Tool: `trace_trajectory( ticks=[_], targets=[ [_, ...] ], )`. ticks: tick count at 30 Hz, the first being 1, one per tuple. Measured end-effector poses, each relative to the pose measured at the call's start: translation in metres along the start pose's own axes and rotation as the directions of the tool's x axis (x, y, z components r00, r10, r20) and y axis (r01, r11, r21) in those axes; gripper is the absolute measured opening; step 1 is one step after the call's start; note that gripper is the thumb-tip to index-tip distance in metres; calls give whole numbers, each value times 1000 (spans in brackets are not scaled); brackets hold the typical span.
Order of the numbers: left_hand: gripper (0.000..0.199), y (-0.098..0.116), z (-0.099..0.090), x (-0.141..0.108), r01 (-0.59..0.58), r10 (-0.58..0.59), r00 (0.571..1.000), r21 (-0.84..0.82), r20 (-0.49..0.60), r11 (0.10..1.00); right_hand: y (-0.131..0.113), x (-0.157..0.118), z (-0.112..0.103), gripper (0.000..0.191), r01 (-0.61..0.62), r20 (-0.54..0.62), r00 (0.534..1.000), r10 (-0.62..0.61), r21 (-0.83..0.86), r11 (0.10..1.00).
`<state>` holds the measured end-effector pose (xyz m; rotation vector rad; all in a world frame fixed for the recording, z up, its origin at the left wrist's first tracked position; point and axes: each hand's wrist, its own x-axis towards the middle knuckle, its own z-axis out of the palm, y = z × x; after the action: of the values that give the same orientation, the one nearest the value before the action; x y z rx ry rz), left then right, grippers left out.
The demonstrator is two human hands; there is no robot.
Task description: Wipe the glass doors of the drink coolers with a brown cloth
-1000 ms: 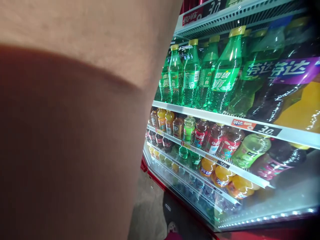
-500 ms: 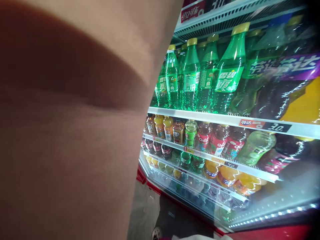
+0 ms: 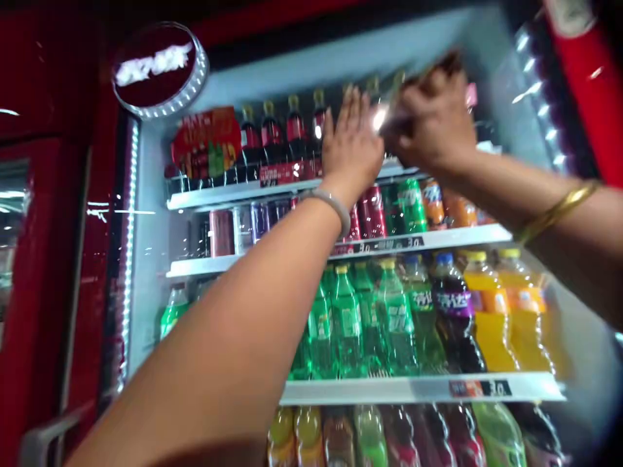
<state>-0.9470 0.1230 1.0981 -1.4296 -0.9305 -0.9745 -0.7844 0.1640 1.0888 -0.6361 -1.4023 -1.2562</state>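
Observation:
My left hand (image 3: 353, 139), with a grey bangle at the wrist, reaches up to the top shelf. Its fingers are stretched out beside the dark cola bottles (image 3: 318, 123); blur hides whether it touches one. To its right, my right hand (image 3: 435, 120) is closed around a dark shiny object (image 3: 396, 123), which motion smears; it may be a bottle. A gold bangle circles the right forearm. Beneath both hands runs the white edge of the top shelf (image 3: 219, 190).
Drink cans (image 3: 372, 211) stand on the shelf below. Lower are green Sprite bottles (image 3: 346, 314) and orange soda bottles (image 3: 487, 305), then more bottles. A red sign (image 3: 204, 139) stands at the top left. A round lit sign (image 3: 158, 71) juts out at the upper left of the cooler.
The view has swung up from the lower shelves to the top one. An arm that filled the left side has given way to both hands, raised at the top shelf.

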Motion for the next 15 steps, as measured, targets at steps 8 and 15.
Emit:
trace_trajectory(
  ticks=[8,15],
  targets=[
    [68,-2,7,-17,84,-83,996,-28,35,996,23,-11,-11,42,-115,29,993,117,-68,991],
    [69,-5,-2,-15,59,-57,994,-14,96,998,-16,8,-2,38,-26,7,1000,26,8,1000]
  ],
)
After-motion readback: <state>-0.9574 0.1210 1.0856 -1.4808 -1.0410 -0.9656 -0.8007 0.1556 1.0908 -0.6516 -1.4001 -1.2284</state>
